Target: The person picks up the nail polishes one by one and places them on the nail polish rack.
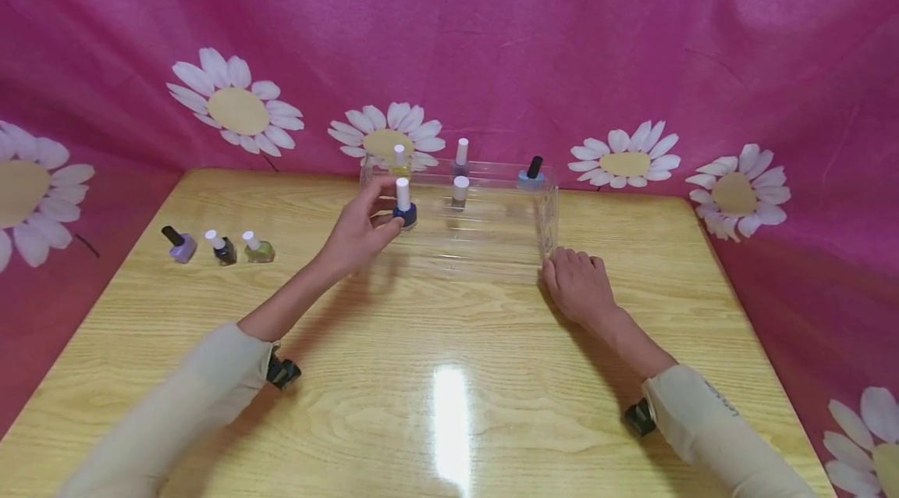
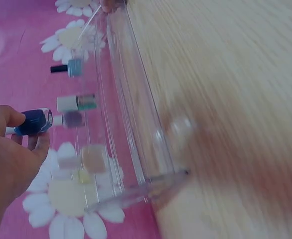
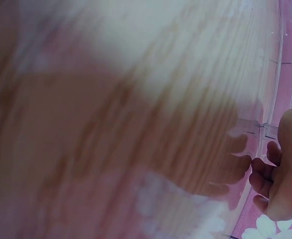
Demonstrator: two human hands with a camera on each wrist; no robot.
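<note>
My left hand (image 1: 361,229) pinches a dark blue nail polish bottle (image 1: 405,215) with a white cap, upright over the left part of a clear tiered rack (image 1: 449,252). The left wrist view also shows this dark bottle (image 2: 34,122) between thumb and fingers. My right hand (image 1: 581,283) grips the rack's front right corner, its fingers curled there. On the rack stand a yellow bottle (image 1: 399,168), a greyish purple bottle (image 1: 460,168) and a white-capped bottle (image 1: 459,201). A light blue bottle (image 1: 531,179) with a black cap stands at its right end.
Left of the rack, a lilac bottle (image 1: 183,249), a black bottle (image 1: 225,251) and a yellow-green bottle (image 1: 260,251) form a row on the wooden table (image 1: 393,373). A pink flowered cloth (image 1: 492,37) hangs behind and along both sides.
</note>
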